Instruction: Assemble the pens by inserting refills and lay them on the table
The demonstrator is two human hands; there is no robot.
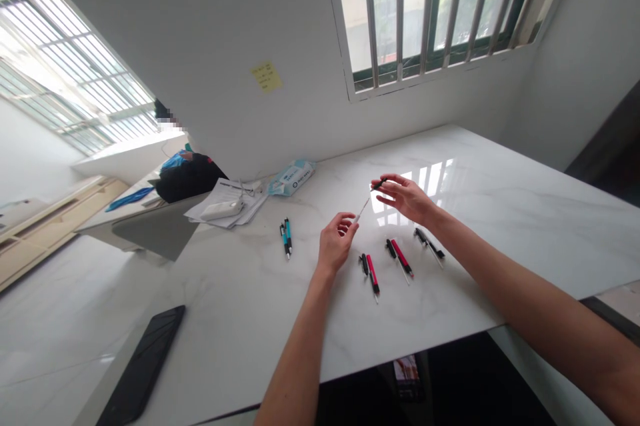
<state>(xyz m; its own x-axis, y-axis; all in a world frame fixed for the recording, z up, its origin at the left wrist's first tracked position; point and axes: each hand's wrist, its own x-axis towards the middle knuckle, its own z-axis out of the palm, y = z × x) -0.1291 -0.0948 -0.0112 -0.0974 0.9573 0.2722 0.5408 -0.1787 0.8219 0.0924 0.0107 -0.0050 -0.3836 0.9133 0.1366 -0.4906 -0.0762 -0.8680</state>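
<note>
Above the table, my left hand point(336, 239) pinches the pale end of a slim pen refill point(365, 206). Its thin shaft points up toward my right hand point(406, 199), whose fingers are closed on a short black pen part point(379, 184). Whether refill and black part touch, I cannot tell. Below the hands lie pens taken apart: a red barrel point(373, 271) beside a black clip piece point(364, 265), another red barrel point(401, 257) with a black piece point(390, 249) and a white refill point(403, 274), and black pen parts point(428, 242) with a refill nearer my right forearm.
Two teal-and-black pens point(285, 237) lie left of my hands. Behind them are a wipes packet point(293, 178) and papers point(240, 213) with a white device point(223, 209). A dark phone-like slab point(145, 363) lies at the near left. A barred window point(400, 19) is above.
</note>
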